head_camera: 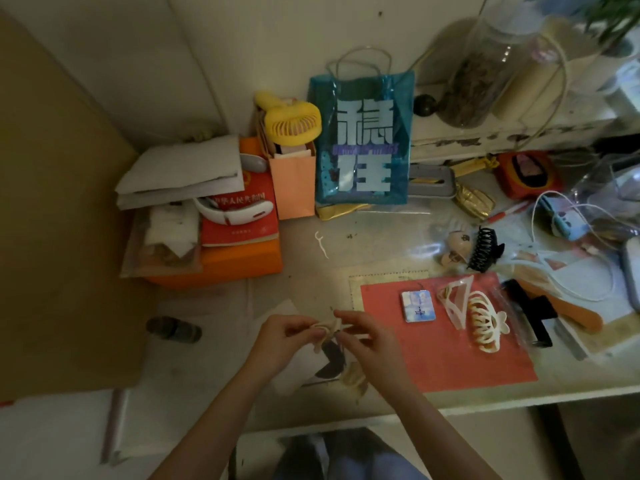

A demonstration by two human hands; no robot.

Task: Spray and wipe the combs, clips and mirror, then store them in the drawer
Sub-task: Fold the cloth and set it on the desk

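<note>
My left hand [282,336] and my right hand [367,336] together hold a small cream hair clip [327,329] above the desk's front part, fingers pinching it from both sides. On the red sheet [446,355] to the right lie a small square mirror [418,305], a translucent triangular clip [455,299] and a cream claw clip [485,323]. A black claw clip [483,249] stands further back. An orange comb [568,311] and a black clip [533,315] lie at the right.
A teal gift bag [363,140], a yellow hand fan [291,123] in an orange paper bag, and a stack of books and papers [207,216] crowd the back left. Cables, a glass jar [481,74] and small items fill the right. White paper lies under my hands.
</note>
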